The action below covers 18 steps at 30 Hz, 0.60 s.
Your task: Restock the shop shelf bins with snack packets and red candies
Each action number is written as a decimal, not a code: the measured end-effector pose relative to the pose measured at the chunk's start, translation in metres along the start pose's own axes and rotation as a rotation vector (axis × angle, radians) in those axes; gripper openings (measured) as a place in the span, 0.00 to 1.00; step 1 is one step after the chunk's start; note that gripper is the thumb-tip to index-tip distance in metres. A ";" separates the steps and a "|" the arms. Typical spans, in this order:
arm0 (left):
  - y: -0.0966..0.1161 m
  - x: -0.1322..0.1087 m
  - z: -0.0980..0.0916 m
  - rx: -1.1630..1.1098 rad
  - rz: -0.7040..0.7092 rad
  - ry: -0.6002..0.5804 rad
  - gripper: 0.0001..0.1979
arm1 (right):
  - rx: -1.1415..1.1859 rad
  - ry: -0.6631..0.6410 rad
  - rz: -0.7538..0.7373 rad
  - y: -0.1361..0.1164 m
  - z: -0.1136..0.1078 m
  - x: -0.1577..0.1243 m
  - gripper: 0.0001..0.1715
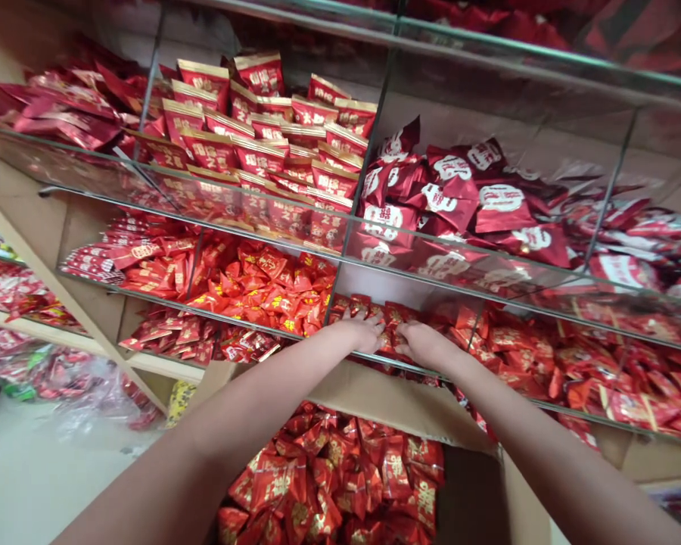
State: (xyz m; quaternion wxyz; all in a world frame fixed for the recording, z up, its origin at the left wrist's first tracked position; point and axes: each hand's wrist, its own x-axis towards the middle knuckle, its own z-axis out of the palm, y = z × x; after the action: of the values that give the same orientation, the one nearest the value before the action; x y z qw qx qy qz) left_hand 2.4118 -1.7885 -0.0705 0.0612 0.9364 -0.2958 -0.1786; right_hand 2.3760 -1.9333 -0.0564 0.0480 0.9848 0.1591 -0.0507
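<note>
Both arms reach over an open cardboard box (pixel 386 397) into a shelf compartment of small red candy packets (pixel 400 312). My left hand (pixel 365 331) rests on these packets, its fingers spread and no packet gripped that I can see. To its right, my right hand (pixel 428 344) touches the same packets from the side, its fingers apart and partly hidden among them. Red and gold candy packets (pixel 323 477) fill much of the box below my hands.
A clear shelf front (pixel 295 246) runs just above my hands. Packets with gold edges (pixel 261 155) stand upright on the upper shelf, and dark red bags (pixel 502 204) lie to their right. Loose orange-red packets (pixel 272 280) fill the compartment left of my hands. Plastic-wrapped goods (pixel 73 386) lie at lower left.
</note>
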 end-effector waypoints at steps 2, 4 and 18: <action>0.000 0.001 0.000 0.003 -0.005 -0.008 0.28 | -0.023 -0.007 0.012 0.001 0.003 0.003 0.12; 0.001 0.001 0.000 0.012 -0.008 -0.024 0.29 | -0.038 0.001 0.010 0.003 0.005 0.006 0.13; 0.003 -0.003 -0.004 0.064 -0.013 -0.078 0.33 | 0.311 0.277 -0.360 -0.070 0.042 -0.142 0.10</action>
State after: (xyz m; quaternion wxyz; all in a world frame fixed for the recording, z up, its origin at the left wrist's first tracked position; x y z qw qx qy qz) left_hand 2.4100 -1.7889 -0.0653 0.0185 0.9322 -0.2972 -0.2057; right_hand 2.2164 -1.9158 -0.0875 -0.1356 0.9337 0.3271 0.0531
